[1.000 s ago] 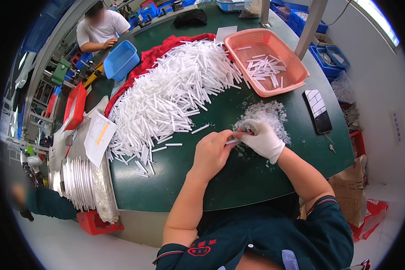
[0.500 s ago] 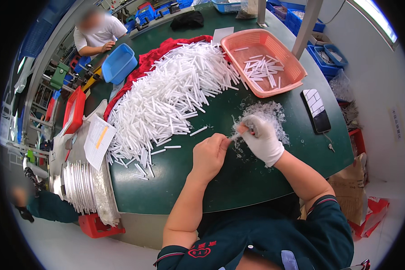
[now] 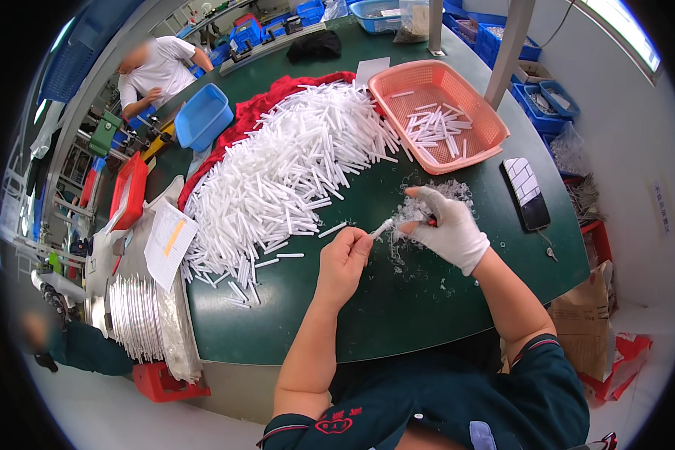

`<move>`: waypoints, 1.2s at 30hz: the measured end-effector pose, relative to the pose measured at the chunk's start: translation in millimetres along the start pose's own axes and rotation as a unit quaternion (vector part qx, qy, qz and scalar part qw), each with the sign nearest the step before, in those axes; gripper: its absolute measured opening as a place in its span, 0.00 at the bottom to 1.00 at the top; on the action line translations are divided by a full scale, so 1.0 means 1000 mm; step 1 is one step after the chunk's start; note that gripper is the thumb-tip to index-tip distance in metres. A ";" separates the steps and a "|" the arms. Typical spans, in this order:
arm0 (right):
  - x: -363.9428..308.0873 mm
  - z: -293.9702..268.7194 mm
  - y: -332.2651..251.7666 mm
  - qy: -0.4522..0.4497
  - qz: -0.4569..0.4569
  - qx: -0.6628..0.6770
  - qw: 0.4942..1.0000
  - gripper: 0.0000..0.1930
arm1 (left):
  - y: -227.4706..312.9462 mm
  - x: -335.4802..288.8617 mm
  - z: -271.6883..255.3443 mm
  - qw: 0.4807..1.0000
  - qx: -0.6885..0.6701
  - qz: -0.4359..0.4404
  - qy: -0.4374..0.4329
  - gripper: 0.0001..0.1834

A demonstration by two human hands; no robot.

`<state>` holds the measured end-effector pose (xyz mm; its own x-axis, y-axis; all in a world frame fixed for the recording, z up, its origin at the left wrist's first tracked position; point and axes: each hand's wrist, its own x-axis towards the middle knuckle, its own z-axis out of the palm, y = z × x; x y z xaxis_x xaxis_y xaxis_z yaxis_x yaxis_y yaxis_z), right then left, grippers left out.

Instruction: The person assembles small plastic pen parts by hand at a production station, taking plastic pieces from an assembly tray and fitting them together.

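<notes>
My left hand (image 3: 343,264), bare, is closed in a pinch on a short white plastic tube (image 3: 383,228), whose free end points right toward the other hand. My right hand (image 3: 453,234) wears a white glove that leaves the thumb and forefinger tips bare. Its thumb and forefinger are spread apart, while the other fingers curl around a small item with a red part, mostly hidden in the palm. Beneath and behind the glove lies a heap of clear curly plastic shavings (image 3: 461,192). Left of my hands, a big pile of white tubes (image 3: 270,180) covers a red cloth (image 3: 260,105).
A pink basket (image 3: 491,141) holding some tubes stands beyond my right hand. A phone (image 3: 526,193) with a key lies on the right of the green table (image 3: 277,330). A blue bin (image 3: 204,118) and printed sheet (image 3: 170,244) are left. Another person (image 3: 161,73) sits across.
My right hand has drawn slightly right, its thumb and forefinger opening away from the tube. My left hand still pinches it. The person across has turned and moved their arms.
</notes>
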<state>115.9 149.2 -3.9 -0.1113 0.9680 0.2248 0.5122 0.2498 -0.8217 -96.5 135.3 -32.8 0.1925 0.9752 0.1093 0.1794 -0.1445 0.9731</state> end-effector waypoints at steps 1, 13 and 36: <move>0.000 0.004 -0.001 -0.012 0.004 0.118 0.993 0.19 | 0.000 -0.001 0.003 0.999 -0.027 -0.020 -0.016 0.10; -0.005 0.022 0.004 -0.021 0.086 0.226 0.970 0.05 | 0.008 -0.006 0.015 0.999 -0.006 -0.045 -0.023 0.08; 0.017 -0.062 0.007 0.366 0.039 0.489 0.791 0.03 | -0.002 0.007 -0.049 0.921 0.376 -0.030 0.097 0.10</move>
<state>170.2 165.6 26.0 0.5936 0.7982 0.1024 -0.4500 0.4347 -0.7801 -142.2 150.9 -23.9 -0.0016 0.9863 0.1647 0.8156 -0.0940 0.5709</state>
